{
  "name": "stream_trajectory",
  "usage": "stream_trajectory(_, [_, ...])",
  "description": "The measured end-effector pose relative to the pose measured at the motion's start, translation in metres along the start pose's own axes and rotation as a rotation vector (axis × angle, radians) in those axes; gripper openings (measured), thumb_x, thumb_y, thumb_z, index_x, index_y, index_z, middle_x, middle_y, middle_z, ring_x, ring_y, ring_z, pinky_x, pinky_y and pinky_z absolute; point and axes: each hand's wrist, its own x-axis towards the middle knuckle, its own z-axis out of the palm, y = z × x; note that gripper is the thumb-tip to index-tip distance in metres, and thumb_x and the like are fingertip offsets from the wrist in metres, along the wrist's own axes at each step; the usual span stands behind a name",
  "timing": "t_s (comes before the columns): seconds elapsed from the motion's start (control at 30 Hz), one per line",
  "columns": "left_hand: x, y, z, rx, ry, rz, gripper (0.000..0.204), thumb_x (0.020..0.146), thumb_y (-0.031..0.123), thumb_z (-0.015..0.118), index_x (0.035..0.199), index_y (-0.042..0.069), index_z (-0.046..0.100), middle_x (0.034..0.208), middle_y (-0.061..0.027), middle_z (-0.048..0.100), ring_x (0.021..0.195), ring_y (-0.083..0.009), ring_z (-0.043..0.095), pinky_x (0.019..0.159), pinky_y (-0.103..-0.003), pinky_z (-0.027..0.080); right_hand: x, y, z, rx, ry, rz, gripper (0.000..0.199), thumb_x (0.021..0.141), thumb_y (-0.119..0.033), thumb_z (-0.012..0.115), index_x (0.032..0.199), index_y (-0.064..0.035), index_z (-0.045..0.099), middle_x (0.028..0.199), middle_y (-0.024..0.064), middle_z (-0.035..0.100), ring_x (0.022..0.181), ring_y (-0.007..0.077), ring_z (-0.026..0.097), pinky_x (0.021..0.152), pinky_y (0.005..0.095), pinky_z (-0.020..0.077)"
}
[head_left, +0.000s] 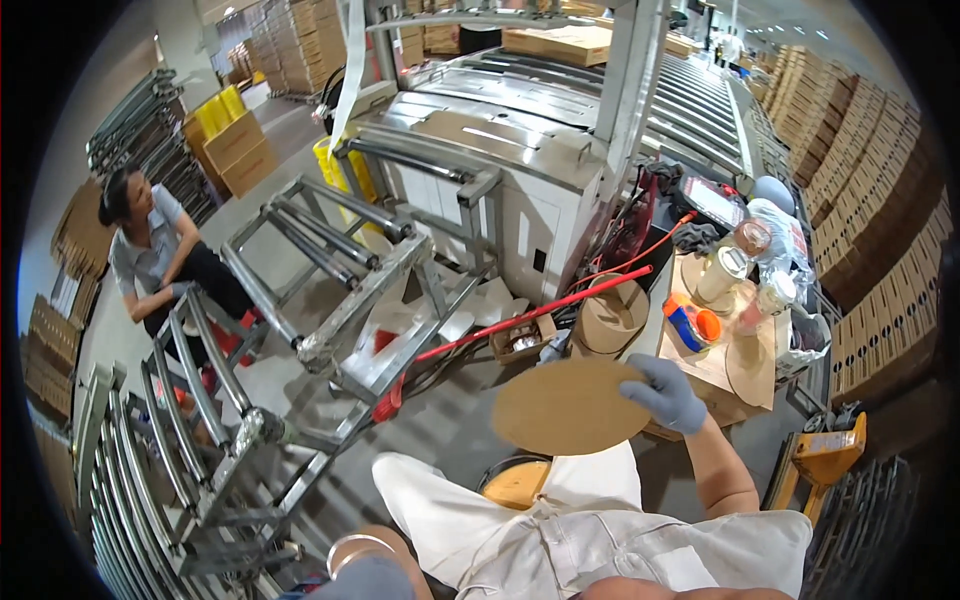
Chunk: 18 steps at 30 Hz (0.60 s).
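My right hand [668, 396], in a grey glove, grips the right edge of a flat, round piece of brown cardboard [560, 408], which hangs above my lap. At the lower edge, my left hand [372, 580], also gloved in grey, is mostly cut off. Against it is a tan, round-rimmed thing [405, 552] whose kind I cannot make out; the fingers are hidden. A dark round container with an orange-tan surface [515, 484] sits between my legs. Right of the cardboard, a blue-and-orange tape dispenser [696, 324] lies on a box top [720, 375].
Jars [722, 275] and a plastic bag [780, 235] crowd the box. A red pole [530, 315] slants beside a brown round tub [608, 315]. Metal roller frames [330, 235] fill the left, where a person [160, 240] sits. A yellow pallet jack [828, 450] stands right.
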Motion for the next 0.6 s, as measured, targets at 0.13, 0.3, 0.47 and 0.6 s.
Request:
stream_trajectory(0.13, [-0.002, 0.011, 0.003, -0.032, 0.023, 0.085, 0.021, 0.088, 0.021, 0.049, 0.109, 0.019, 0.052, 0.102, -0.0077, 0.055, 0.089, -0.0299, 0.055, 0.071, -0.040, 0.048, -0.003, -0.016, 0.008, 0.550, -0.096, 0.052, 0.040, 0.079, -0.029, 0.060, 0.105, 0.0017, 0.055, 0.090, 0.0058, 0.061, 0.080, 0.0117, 0.058, 0.072, 0.0253, 0.0471])
stream_trajectory(0.3, [-0.021, 0.038, 0.012, -0.084, 0.290, -0.194, 0.025, 0.087, 0.017, 0.044, 0.065, 0.006, 0.051, 0.065, -0.0055, 0.058, 0.054, -0.0202, 0.058, 0.062, -0.027, 0.049, 0.008, 0.004, 0.003, 0.246, -0.099, 0.286, 0.035, 0.082, -0.027, 0.059, 0.102, 0.0015, 0.058, 0.086, 0.0047, 0.061, 0.078, 0.0100, 0.057, 0.069, 0.0252, 0.0476])
stream_trajectory(0.47, [-0.017, 0.065, 0.004, 0.185, 0.250, -0.537, 0.013, 0.085, 0.013, 0.052, 0.080, 0.003, 0.059, 0.079, -0.0082, 0.061, 0.061, -0.0230, 0.058, 0.055, -0.032, 0.046, 0.004, -0.023, 0.001, 0.629, 0.067, 0.169, 0.029, 0.086, -0.027, 0.053, 0.089, 0.0009, 0.058, 0.073, 0.0043, 0.060, 0.066, 0.0118, 0.056, 0.057, 0.0277, 0.0469])
stream_trajectory(0.6, [-0.013, 0.057, -0.004, 0.295, 0.140, -0.504, 0.028, 0.089, 0.020, 0.048, 0.116, 0.025, 0.054, 0.105, -0.0043, 0.056, 0.098, -0.0310, 0.053, 0.068, -0.044, 0.048, 0.009, -0.004, 0.001, 0.671, -0.028, 0.187, 0.029, 0.086, -0.026, 0.051, 0.088, 0.0027, 0.057, 0.070, 0.0040, 0.057, 0.065, 0.0117, 0.055, 0.055, 0.0274, 0.0443])
